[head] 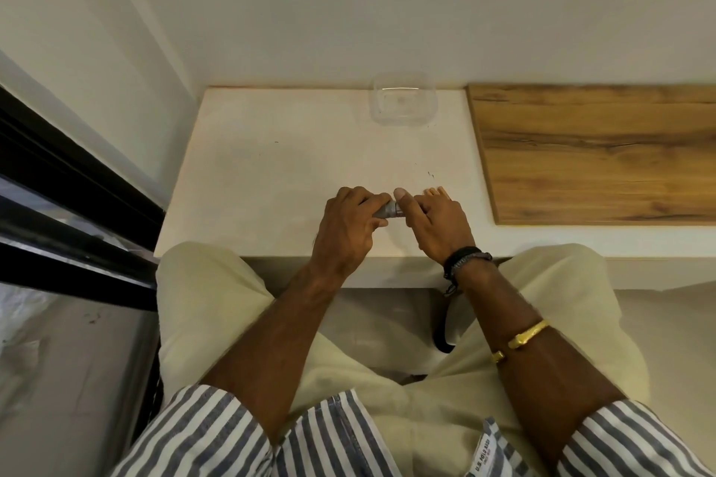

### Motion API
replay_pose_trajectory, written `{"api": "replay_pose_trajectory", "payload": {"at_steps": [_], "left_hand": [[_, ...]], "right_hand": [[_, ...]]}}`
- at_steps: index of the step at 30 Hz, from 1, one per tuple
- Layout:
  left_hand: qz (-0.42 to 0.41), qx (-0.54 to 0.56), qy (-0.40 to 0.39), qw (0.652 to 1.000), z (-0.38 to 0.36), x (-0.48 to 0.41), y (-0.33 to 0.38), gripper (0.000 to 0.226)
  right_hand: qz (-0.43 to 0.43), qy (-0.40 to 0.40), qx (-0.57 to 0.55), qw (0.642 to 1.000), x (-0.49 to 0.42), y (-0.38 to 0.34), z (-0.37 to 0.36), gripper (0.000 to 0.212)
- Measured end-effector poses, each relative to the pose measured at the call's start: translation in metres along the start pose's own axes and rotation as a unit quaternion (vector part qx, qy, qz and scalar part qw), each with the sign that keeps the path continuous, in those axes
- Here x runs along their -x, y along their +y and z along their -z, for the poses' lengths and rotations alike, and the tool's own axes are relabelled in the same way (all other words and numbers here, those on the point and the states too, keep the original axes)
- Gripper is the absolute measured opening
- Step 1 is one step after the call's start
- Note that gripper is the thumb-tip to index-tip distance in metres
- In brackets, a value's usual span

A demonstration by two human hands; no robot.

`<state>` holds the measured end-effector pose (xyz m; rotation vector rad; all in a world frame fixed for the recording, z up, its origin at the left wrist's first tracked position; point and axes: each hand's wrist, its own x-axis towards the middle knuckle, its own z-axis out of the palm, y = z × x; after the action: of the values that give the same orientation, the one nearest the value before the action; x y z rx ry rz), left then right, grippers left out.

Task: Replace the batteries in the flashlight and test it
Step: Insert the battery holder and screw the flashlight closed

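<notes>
A small grey metal flashlight (387, 210) is held level just above the white table (271, 174), near its front edge. My left hand (348, 225) is wrapped around its left part, hiding most of the body. My right hand (430, 221) grips the right end with thumb and fingers, so only a short middle section shows. A dark strap (441, 325) hangs down below my right wrist. No loose batteries are visible.
A clear plastic container (405, 103) stands at the table's back edge against the wall. A wooden board (596, 151) covers the right side of the surface. A dark window frame (69, 182) runs along the left. My knees sit under the front edge.
</notes>
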<state>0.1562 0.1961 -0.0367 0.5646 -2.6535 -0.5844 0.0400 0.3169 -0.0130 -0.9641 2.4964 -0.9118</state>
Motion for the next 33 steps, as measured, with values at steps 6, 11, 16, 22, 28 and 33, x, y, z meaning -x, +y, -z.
{"api": "replay_pose_trajectory", "payload": {"at_steps": [6, 11, 16, 22, 28, 33], "left_hand": [[0.039, -0.012, -0.009, 0.999, 0.001, -0.001, -0.003, 0.037], [0.033, -0.011, -0.009, 0.999, 0.001, -0.001, -0.002, 0.036], [0.009, -0.001, -0.004, 1.000, 0.001, -0.001, 0.000, 0.035], [-0.003, -0.002, -0.006, 1.000, 0.001, -0.001, 0.003, 0.034], [0.045, 0.001, -0.012, 0.999, 0.002, -0.003, -0.002, 0.036], [0.037, 0.001, -0.007, 0.999, 0.003, -0.002, -0.002, 0.034]], "right_hand": [[0.052, -0.056, -0.110, 0.991, -0.001, 0.009, 0.005, 0.035], [0.050, -0.041, -0.136, 0.989, -0.002, 0.008, 0.004, 0.018], [0.023, -0.011, -0.065, 0.998, 0.000, 0.003, 0.003, 0.043], [-0.029, -0.011, -0.055, 0.998, 0.002, -0.002, 0.003, 0.056], [0.051, -0.039, -0.125, 0.990, 0.000, 0.005, 0.008, 0.039], [0.058, -0.021, -0.113, 0.992, 0.001, 0.003, 0.006, 0.016]]}}
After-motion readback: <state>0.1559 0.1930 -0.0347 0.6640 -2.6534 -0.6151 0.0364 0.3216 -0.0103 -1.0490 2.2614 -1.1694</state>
